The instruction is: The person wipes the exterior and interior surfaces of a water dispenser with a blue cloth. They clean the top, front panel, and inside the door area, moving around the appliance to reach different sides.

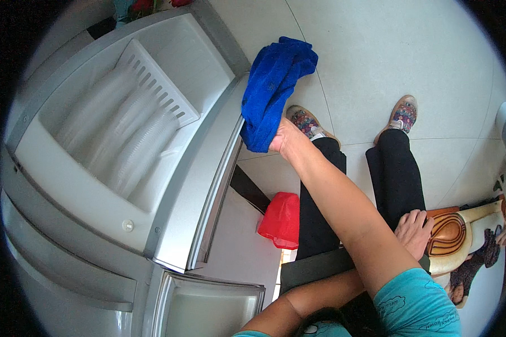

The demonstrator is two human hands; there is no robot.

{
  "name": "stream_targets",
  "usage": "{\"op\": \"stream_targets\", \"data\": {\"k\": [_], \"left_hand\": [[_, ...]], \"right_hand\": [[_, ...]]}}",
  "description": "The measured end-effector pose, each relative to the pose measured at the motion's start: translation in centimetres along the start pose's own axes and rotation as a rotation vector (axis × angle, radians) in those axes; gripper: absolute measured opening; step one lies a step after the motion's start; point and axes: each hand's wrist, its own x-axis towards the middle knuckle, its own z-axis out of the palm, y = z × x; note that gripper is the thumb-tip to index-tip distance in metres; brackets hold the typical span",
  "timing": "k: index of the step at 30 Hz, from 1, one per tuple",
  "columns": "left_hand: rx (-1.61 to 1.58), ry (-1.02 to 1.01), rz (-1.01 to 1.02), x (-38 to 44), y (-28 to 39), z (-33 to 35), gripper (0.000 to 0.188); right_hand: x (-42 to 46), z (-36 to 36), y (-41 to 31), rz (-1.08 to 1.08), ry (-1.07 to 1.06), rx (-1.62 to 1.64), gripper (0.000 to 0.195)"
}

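My right hand holds a bunched blue cloth beside the metal rim of a silver-grey appliance, which looks like a refrigerator. The cloth hangs over the rim's edge and hides most of my fingers. Inside the white compartment, several clear ribbed plastic stacks lie side by side, and a slotted white divider stands next to them. My left arm crosses under the right one. The left hand rests on my right thigh, its fingers slightly apart and nothing seen in it.
A red fabric-like item is beside my left leg. Below the compartment is another pale panel with a metal frame. A carved or painted brown-and-cream object sits at the right. My shoes are on the tiled floor. Red flowers show at the top.
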Motion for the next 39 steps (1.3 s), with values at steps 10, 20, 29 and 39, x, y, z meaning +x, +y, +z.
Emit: {"op": "stream_targets", "data": {"k": [10,20,29,39], "left_hand": [[0.066,-0.046,0.080,-0.7,0.7,1.9,0.036],[0.116,-0.009,0.150,-1.8,1.9,2.2,0.037],[-0.090,0.101,-0.003,-2.4,0.3,1.5,0.032],[-0.083,0.314,-0.015,-3.7,-1.3,1.9,0.032]], "right_hand": [[-3.1,2.3,2.4,0.060,0.008,-0.013,0.007],[-7.0,7.3,5.4,0.057,0.200,-0.066,0.011],[-10.2,9.3,9.3,0.178,0.173,-0.038,0.013],[-14.2,12.5,12.7,0.176,0.120,-0.102,0.009]]}}
